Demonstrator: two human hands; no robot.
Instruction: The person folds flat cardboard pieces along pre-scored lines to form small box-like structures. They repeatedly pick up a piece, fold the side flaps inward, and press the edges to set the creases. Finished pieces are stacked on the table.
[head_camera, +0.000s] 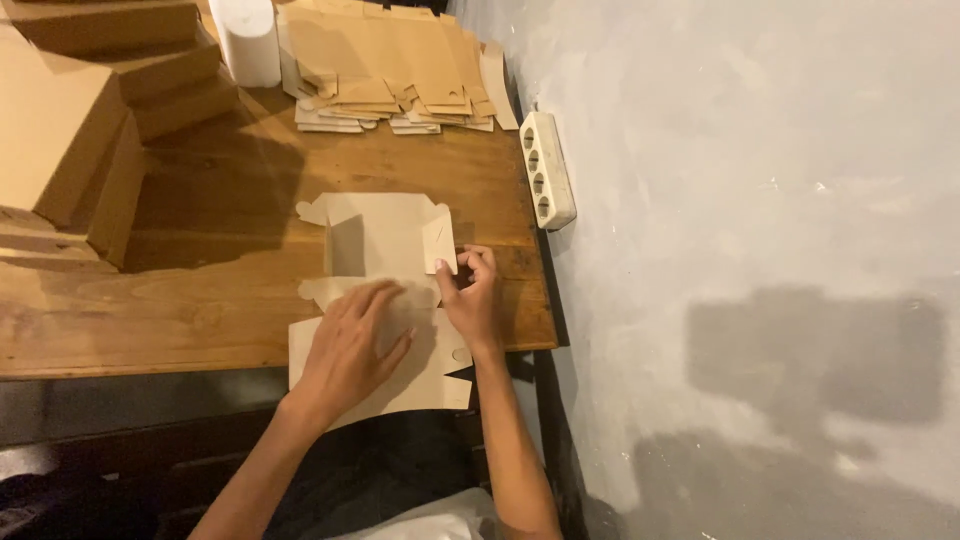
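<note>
Item: flat cardboard box blank (385, 300), half-formed under my hands at the table (200, 300) edge. My left hand (350, 350) presses flat, fingers spread; my right hand (470, 290) pinches a raised side flap (440, 245). Remaining walls unfolded. Beyond: unfolded blank stack (390, 70), finished boxes (80, 130) at left.

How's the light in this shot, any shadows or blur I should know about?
Head view: warm, dim light; the stacked brown cardboard boxes throw a dark shadow across the wooden table; a soft shadow patch on the grey wall; the left hand looks slightly motion-blurred.
</note>
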